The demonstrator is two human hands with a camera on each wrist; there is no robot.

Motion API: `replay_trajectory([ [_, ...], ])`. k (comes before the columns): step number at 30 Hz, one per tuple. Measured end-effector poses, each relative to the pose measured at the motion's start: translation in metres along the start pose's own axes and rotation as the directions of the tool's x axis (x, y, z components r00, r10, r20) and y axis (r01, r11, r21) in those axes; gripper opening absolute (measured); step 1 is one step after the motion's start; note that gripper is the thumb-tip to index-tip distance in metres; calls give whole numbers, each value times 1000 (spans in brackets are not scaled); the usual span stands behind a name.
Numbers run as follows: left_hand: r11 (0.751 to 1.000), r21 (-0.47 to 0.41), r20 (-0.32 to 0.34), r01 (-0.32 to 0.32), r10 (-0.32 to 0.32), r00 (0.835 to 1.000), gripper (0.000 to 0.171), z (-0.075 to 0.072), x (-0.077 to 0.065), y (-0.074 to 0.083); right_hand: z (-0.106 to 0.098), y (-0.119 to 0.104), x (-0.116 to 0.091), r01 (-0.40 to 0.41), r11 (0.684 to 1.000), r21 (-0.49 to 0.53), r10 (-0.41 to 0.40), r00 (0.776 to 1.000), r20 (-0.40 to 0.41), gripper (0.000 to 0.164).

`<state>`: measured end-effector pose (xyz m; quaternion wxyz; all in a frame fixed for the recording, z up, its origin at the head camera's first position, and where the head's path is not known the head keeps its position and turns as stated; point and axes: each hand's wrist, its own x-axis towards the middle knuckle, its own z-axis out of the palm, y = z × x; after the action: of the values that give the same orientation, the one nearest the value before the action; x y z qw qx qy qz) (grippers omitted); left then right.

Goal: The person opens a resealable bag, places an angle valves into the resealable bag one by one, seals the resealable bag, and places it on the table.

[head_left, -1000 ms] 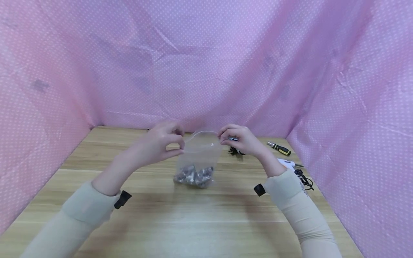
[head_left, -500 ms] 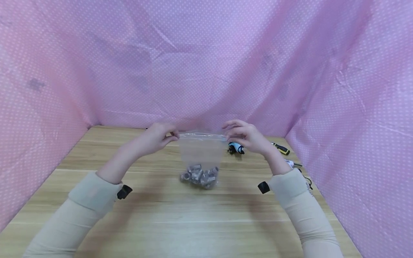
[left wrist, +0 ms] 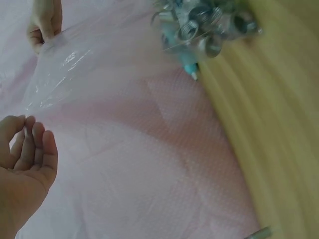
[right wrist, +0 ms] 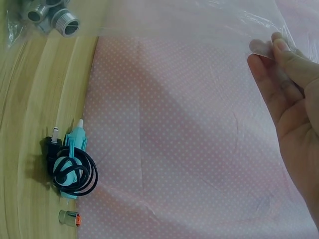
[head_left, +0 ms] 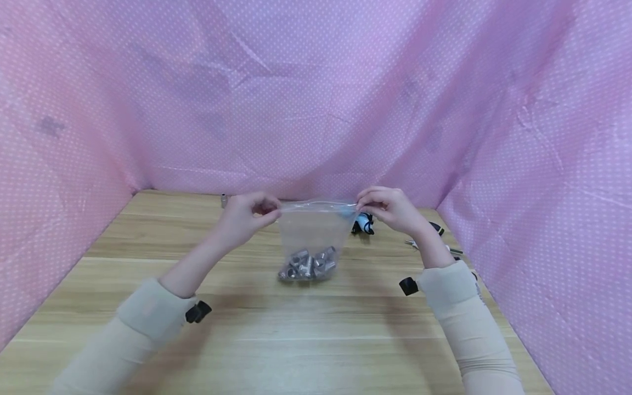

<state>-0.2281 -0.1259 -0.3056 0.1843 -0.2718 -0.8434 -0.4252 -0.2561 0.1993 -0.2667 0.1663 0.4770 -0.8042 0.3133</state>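
Note:
A clear zip-top plastic bag (head_left: 313,227) hangs between my hands, its top edge drawn nearly straight. Several grey metal threaded pipe fittings (head_left: 307,265) lie bunched at its bottom, low over the wooden table. My left hand (head_left: 247,216) pinches the top left corner between thumb and forefinger. At the other top corner my right hand (head_left: 392,208) does the same. In the right wrist view, thumb and fingers of the right hand (right wrist: 294,82) meet on the film. The left wrist view has the left hand (left wrist: 30,159) at the bag's edge, other fingers loosely bent.
Behind the bag lies a light blue tool (right wrist: 75,164) with a coiled black cord. Near it sits a small metal-and-orange cylinder (right wrist: 70,218). A screwdriver (head_left: 436,227) is partly hidden by my right forearm. Pink dotted cloth (head_left: 296,109) walls the table's back and sides.
The bag's mouth, arched a second ago, has been pulled straight. My right hand has shifted right, its fingers, spread half a second ago, now closer together. The left hand moved slightly.

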Motion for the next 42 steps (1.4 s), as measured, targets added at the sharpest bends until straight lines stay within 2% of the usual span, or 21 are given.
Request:
replay_trajectory([
  [2, 999, -22, -39, 46, -47, 998, 8, 4, -2, -5, 0, 1, 0, 16, 1000, 3, -16, 1000, -13, 14],
  [4, 998, -29, -65, 58, -60, 996, 8, 6, -3, -8, 1, 3, 0, 22, 1000, 4, -22, 1000, -23, 14],
  [8, 1000, -11, -62, 8, -9, 998, 8, 8, -3, -13, 4, 16, -6, -1, 1000, 27, 2, 1000, -25, 15],
  [12, 998, 8, -26, -68, 68, 997, 7, 10, -2, -12, 10, 25, -10, 2, 1000, 8, -2, 999, -36, 19],
  [16, 991, 12, 8, -134, 134, 991, 6, 13, 0, -10, 26, 3, 4, 46, 995, -90, -53, 996, -78, 33],
  [19, 987, 5, 8, -162, 162, 987, 6, 16, 2, -9, 46, -21, 24, 67, 982, -176, -79, 995, -58, 36],
  [22, 987, -5, -3, -163, 163, 987, 7, 18, 4, -8, 66, -38, 41, 60, 966, -251, -67, 998, -18, 30],
  [24, 987, -16, -13, -159, 158, 987, 7, 19, 5, -8, 77, -42, 49, 39, 960, -276, -47, 999, -20, 24],
  [28, 988, -32, -20, -150, 149, 989, 7, 22, 6, -10, 86, -40, 57, -34, 969, -246, 22, 998, -54, 14],
  [32, 988, -34, -28, -153, 152, 988, 5, 24, 6, -11, 89, -38, 60, -88, 972, -219, 80, 996, -45, 8],
  [36, 985, -18, -43, -171, 171, 984, 4, 25, 7, -11, 91, -37, 61, -87, 969, -232, 83, 996, -24, 5],
  [42, 974, -1, -88, -228, 227, 970, 4, 28, 6, -12, 93, -34, 61, -38, 968, -249, 36, 999, -16, 4],
])
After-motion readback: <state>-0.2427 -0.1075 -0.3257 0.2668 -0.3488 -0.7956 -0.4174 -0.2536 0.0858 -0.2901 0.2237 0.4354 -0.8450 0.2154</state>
